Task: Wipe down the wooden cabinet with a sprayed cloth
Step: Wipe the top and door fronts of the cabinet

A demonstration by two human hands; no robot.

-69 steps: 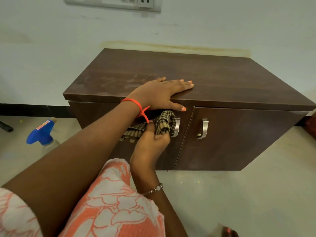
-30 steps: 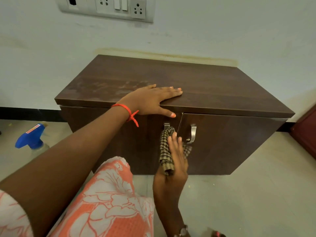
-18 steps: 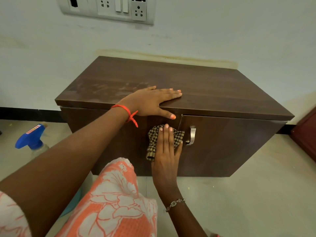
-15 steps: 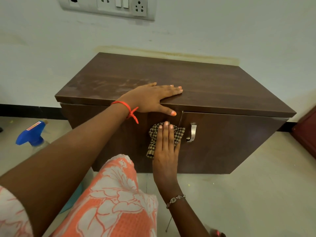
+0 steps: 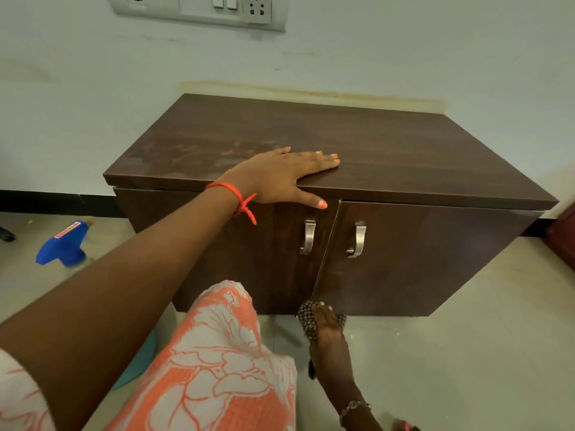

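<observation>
Cloth (image 5: pixel 306 321) position has changed: half a second ago it was high on the cabinet (image 5: pixel 404 157) front, just under the left thumb and beside the handles. It now sits at the bottom edge of the front, at the foot of the seam between the two doors. Reads as one downward stroke along the inner edge of the left door (image 5: pixel 273 265).

Right hand (image 5: pixel 328 334): fingers laid out straight over the checked cloth, pressing it to the lower edge rather than curling round it. Cloth shows on both sides of the hand. Thumb not visible.

Left hand (image 5: pixel 286 175): unmoved. Flat, fingers extended on the cabinet top at its front edge, thumb hanging over the lip. Holds nothing; likely a brace.

Both handles now uncovered: left handle (image 5: pixel 308 237) and right handle (image 5: pixel 357 240).

Judgement: the strip by the seam has been covered top to bottom. The right door (image 5: pixel 420 259) probably remains to be done, so the next stroke should start again at the top, one cloth-width over. Pale streaks on the left part of the top; cannot tell whether damp or dust.

Spray bottle (image 5: pixel 63 244) stands on the floor, well to the left of the cabinet, untouched.
</observation>
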